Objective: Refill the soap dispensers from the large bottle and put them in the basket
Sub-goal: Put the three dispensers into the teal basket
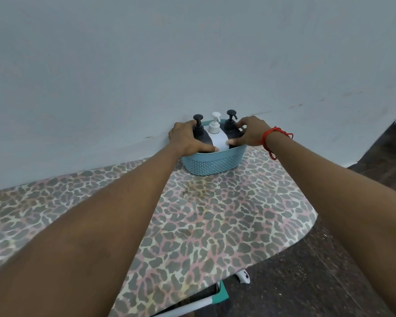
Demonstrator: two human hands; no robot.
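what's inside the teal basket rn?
Three pump bottles: left black dispenser, white dispenser, right black dispenser. The basket wall, left hand and right hand hide their lower parts.

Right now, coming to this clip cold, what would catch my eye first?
The teal basket sits at the table's far edge, against the wall, holding two black pump dispensers with a white dispenser between them. Both hands grip its rim, the left hand on its left side and the right hand on its right. Next come the red thread on the right wrist and the leopard-print tablecloth under everything.
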